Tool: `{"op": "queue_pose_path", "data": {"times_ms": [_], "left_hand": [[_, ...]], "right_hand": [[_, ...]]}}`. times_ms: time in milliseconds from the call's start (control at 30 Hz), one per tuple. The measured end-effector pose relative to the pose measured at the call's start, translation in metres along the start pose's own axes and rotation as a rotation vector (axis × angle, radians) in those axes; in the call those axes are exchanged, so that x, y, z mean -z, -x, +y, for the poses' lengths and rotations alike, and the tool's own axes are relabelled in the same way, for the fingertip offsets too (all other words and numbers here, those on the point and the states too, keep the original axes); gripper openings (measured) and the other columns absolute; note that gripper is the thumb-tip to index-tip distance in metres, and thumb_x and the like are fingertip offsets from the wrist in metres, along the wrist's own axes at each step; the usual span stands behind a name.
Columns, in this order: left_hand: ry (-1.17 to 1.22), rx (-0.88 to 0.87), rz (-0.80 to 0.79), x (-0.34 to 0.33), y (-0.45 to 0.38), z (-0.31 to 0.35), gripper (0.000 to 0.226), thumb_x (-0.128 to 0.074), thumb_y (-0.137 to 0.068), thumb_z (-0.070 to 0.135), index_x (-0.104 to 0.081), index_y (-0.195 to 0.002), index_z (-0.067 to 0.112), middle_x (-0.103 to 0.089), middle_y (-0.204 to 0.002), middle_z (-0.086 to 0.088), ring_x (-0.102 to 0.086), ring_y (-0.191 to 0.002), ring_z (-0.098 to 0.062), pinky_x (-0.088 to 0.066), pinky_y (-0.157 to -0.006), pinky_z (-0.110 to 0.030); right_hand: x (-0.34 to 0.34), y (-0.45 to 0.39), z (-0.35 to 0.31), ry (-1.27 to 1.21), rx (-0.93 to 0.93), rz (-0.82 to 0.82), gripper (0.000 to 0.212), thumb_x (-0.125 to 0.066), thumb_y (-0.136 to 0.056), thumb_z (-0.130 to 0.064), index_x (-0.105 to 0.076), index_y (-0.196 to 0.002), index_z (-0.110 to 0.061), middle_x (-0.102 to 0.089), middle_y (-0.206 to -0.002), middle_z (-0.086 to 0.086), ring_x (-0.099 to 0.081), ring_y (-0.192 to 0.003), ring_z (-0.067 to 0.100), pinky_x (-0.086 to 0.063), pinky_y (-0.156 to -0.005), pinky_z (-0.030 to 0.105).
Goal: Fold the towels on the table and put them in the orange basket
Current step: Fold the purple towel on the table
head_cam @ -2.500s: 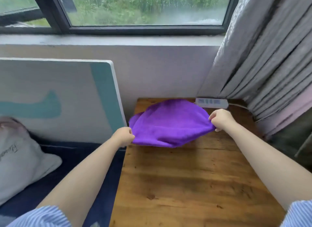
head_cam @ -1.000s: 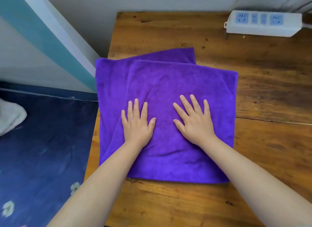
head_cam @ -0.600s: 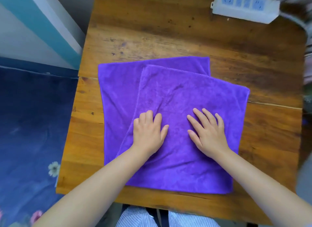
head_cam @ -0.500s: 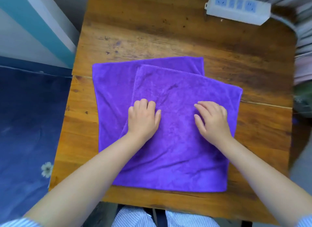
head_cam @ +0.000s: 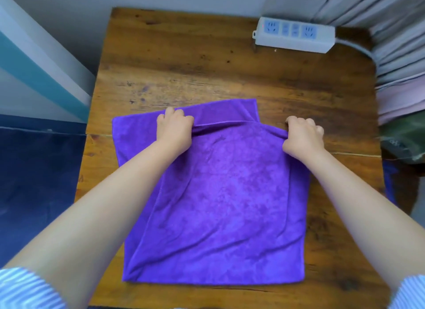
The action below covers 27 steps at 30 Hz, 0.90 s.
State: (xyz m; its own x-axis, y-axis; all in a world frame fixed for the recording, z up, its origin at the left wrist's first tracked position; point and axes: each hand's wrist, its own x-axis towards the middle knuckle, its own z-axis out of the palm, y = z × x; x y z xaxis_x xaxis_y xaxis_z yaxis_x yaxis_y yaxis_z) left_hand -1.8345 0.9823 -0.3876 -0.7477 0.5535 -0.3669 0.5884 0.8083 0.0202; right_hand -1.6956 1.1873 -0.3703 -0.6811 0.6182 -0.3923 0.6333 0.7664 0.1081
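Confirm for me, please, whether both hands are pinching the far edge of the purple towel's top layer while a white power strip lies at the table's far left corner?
Not quite: the power strip lies at the table's far right corner, as the head view shows. The left hand and right hand do pinch the far edge of the purple towel's top layer.

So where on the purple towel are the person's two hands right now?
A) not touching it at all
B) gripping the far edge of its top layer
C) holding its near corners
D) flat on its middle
B: the left hand and the right hand each pinch the far edge of the top layer of the purple towel, which lies on the wooden table.
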Motion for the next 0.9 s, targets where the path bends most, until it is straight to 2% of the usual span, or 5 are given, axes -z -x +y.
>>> {"op": "queue_pose_path", "data": {"times_ms": [133,367,533,700,900], "left_hand": [[0.212,0.027,-0.014,0.014,0.008,-0.015,0.02,-0.053,-0.091,0.017,-0.056,-0.104,0.003,-0.052,-0.112,-0.018,-0.044,-0.112,-0.032,-0.039,-0.086,-0.037],[0.811,-0.028,-0.095,0.046,0.027,-0.063,0.01,-0.05,-0.094,0.006,-0.055,-0.088,0.012,-0.052,-0.074,-0.001,-0.043,-0.071,-0.013,-0.035,-0.058,-0.006],[1.125,0.109,-0.132,0.057,0.05,-0.103,0.028,-0.044,-0.097,0.005,-0.056,-0.074,0.016,-0.051,-0.068,0.0,-0.05,-0.052,0.001,-0.039,-0.053,-0.011],[1.146,0.223,-0.222,0.056,0.066,-0.145,0.026,-0.047,-0.096,0.007,-0.056,-0.072,0.015,-0.044,-0.062,-0.005,-0.042,-0.042,-0.007,-0.036,-0.036,-0.01],[0.909,0.435,0.059,0.029,0.055,-0.166,0.02,-0.052,-0.091,0.008,-0.057,-0.072,0.014,-0.056,-0.07,-0.012,-0.054,-0.041,-0.004,-0.043,-0.039,-0.017]], "right_hand": [[0.011,0.0,0.0,-0.013,0.023,-0.015,0.025,-0.053,-0.081,-0.01,-0.064,-0.103,-0.006,-0.054,-0.116,0.016,-0.043,-0.115,0.034,-0.036,-0.095,0.04],[0.031,0.01,-0.017,-0.254,-0.082,0.074,0.02,-0.05,-0.083,-0.003,-0.06,-0.1,-0.005,-0.063,-0.107,0.015,-0.056,-0.102,0.035,-0.046,-0.086,0.04],[0.05,0.013,-0.049,-0.184,-0.128,-0.048,0.025,-0.049,-0.085,-0.004,-0.064,-0.105,-0.006,-0.063,-0.111,0.016,-0.058,-0.102,0.034,-0.047,-0.077,0.033],[0.07,0.011,-0.079,-0.191,-0.072,-0.041,0.024,-0.049,-0.085,-0.003,-0.065,-0.102,-0.004,-0.061,-0.101,0.015,-0.056,-0.092,0.033,-0.043,-0.071,0.031],[0.077,0.005,-0.109,-0.249,0.23,0.128,0.033,-0.044,-0.081,0.013,-0.067,-0.104,0.004,-0.056,-0.115,0.017,-0.051,-0.109,0.033,-0.042,-0.09,0.031]]}}
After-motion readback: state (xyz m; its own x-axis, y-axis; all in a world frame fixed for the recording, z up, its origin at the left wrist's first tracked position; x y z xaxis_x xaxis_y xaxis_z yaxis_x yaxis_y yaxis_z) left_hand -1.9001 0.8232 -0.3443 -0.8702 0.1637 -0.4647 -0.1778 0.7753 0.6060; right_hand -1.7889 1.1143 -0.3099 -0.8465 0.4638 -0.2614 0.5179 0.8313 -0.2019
